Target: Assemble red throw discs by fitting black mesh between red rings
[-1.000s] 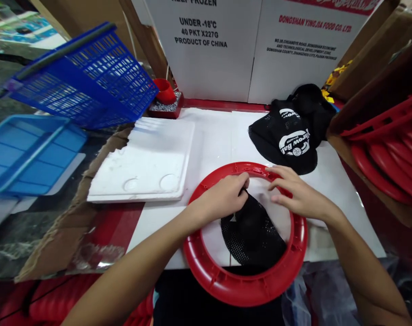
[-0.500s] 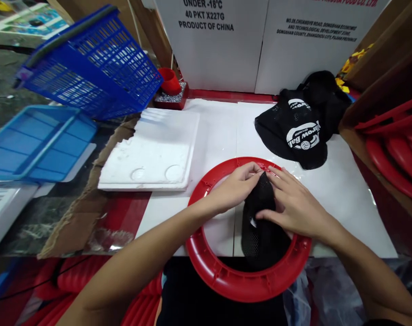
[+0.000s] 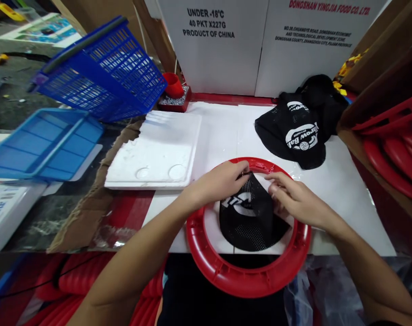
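Observation:
A red plastic ring (image 3: pixel 214 267) lies at the table's front edge, its near side reaching past the edge. Inside it hangs a piece of black mesh fabric (image 3: pixel 249 226) with white print, partly folded. My left hand (image 3: pixel 226 180) is closed, pinching the fabric's upper edge at the far rim of the ring. At the fabric's right edge, the curled fingers of my right hand (image 3: pixel 294 199) grip the mesh; their tips are partly hidden. Beyond the ring, to the right, rests a pile of black mesh pieces (image 3: pixel 294 131) printed "Throw Ball".
A white foam slab (image 3: pixel 154 149) lies left of the ring. Farther left are a tilted blue basket (image 3: pixel 100 68) and a light blue tray (image 3: pixel 46 145). A red cup (image 3: pixel 173 85) stands behind. Red rings (image 3: pixel 392 158) fill a box at right. A large carton (image 3: pixel 222 59) closes the back.
The mesh has been spread leftward, so its white print shows. My left hand moved slightly left with its edge; my right hand's fingers curled in. The camera view shifted slightly.

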Demonstrator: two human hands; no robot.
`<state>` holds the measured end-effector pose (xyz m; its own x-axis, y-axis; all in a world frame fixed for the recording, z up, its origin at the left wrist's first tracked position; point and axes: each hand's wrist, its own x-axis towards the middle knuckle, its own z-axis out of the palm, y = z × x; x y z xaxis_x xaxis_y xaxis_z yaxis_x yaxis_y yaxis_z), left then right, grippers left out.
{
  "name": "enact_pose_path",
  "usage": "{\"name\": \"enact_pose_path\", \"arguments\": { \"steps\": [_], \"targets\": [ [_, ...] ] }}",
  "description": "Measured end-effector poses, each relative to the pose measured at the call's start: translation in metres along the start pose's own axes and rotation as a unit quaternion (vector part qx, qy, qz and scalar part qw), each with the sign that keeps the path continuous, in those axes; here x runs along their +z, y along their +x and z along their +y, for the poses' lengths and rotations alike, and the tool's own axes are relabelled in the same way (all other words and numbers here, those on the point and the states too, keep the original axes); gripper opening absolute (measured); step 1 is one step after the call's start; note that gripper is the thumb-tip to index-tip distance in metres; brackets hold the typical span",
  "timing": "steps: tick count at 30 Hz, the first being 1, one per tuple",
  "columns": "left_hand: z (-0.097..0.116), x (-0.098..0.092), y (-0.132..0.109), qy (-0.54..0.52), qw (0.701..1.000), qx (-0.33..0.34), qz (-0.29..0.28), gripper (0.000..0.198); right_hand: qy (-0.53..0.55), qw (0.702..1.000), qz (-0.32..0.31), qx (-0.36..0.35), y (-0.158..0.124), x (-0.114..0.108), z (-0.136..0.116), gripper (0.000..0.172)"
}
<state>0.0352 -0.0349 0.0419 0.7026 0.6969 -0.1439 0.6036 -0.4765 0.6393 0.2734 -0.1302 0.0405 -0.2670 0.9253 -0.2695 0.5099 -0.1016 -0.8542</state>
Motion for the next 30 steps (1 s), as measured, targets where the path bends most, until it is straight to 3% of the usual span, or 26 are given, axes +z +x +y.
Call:
{"name": "enact_pose_path", "arguments": {
  "steps": [2, 4, 7, 11, 15, 18, 21, 24, 26, 28, 30],
  "targets": [
    [-0.001, 0.006, 0.003, 0.122, 0.991, -0.001, 0.056, 0.024, -0.087, 0.994, 0.053, -0.042, 0.004, 0.016, 0.002, 0.053],
    [-0.001, 0.010, 0.004, 0.203, 0.977, 0.008, 0.063, 0.024, -0.192, 0.976, 0.072, -0.076, 0.008, 0.031, 0.006, 0.067],
    [-0.001, 0.010, 0.003, 0.249, 0.967, 0.033, 0.045, 0.020, -0.273, 0.955, 0.057, -0.100, 0.012, 0.041, 0.014, 0.051],
    [0.008, 0.002, -0.007, 0.256, 0.963, 0.071, 0.038, 0.017, -0.167, 0.981, 0.052, -0.080, 0.009, 0.022, 0.016, 0.054],
    [0.022, 0.004, -0.016, 0.190, 0.963, 0.174, -0.082, 0.016, -0.078, 0.996, 0.036, -0.032, 0.005, -0.004, 0.010, 0.039],
    [0.026, 0.015, -0.018, 0.195, 0.948, 0.199, -0.151, 0.014, -0.074, 0.997, 0.026, -0.018, 0.006, -0.011, 0.006, 0.025],
    [0.022, 0.022, -0.021, 0.234, 0.946, 0.176, -0.141, 0.039, -0.114, 0.991, 0.064, -0.024, 0.006, -0.012, 0.004, 0.018],
    [0.018, 0.017, -0.029, 0.244, 0.948, 0.142, -0.146, 0.063, -0.146, 0.982, 0.101, -0.060, 0.005, -0.014, 0.005, 0.017],
    [0.016, 0.010, -0.032, 0.212, 0.949, 0.133, -0.193, 0.059, -0.133, 0.983, 0.101, -0.072, 0.006, -0.015, 0.008, 0.021],
    [0.015, 0.003, -0.029, 0.135, 0.957, 0.137, -0.217, 0.039, -0.104, 0.989, 0.077, -0.066, 0.009, -0.014, 0.013, 0.027],
    [0.011, -0.001, -0.019, 0.054, 0.978, 0.150, -0.133, 0.028, -0.074, 0.994, 0.045, -0.062, 0.013, -0.011, 0.017, 0.037]
  ]
}}
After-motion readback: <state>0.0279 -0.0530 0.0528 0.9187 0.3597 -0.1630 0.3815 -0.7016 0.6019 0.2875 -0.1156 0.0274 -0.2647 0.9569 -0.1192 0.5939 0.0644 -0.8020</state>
